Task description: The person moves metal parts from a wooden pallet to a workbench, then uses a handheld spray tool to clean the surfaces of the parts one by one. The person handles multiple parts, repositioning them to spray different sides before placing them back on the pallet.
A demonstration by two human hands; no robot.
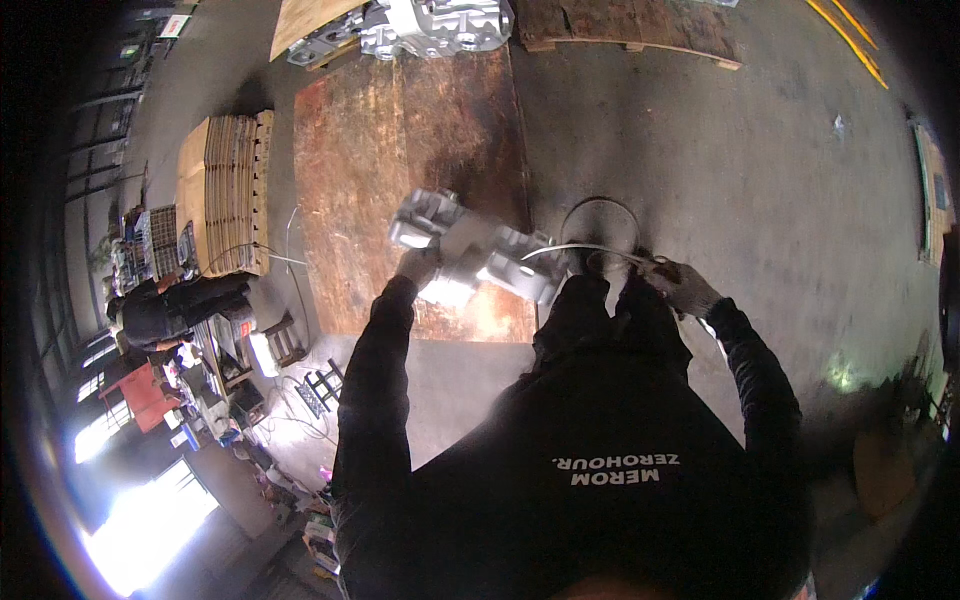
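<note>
A silvery cast-metal part (470, 245), blurred by motion, is tilted above a worn, rust-brown board. My left hand (420, 265), in a pale glove, grips its left end. My gloved right hand (685, 288) is closed around the end of a thin, pale, curved tube (590, 247). The tube arcs leftward, and its far tip is at the right end of the metal part. What the tube joins inside my right hand is hidden.
The brown board (350, 200) lies on the concrete floor. More metal castings (440, 30) stand at its far edge. A stack of flattened cardboard (225, 190) is on the left, near another person (170, 310) in dark clothes. A wooden pallet (630, 25) lies far ahead.
</note>
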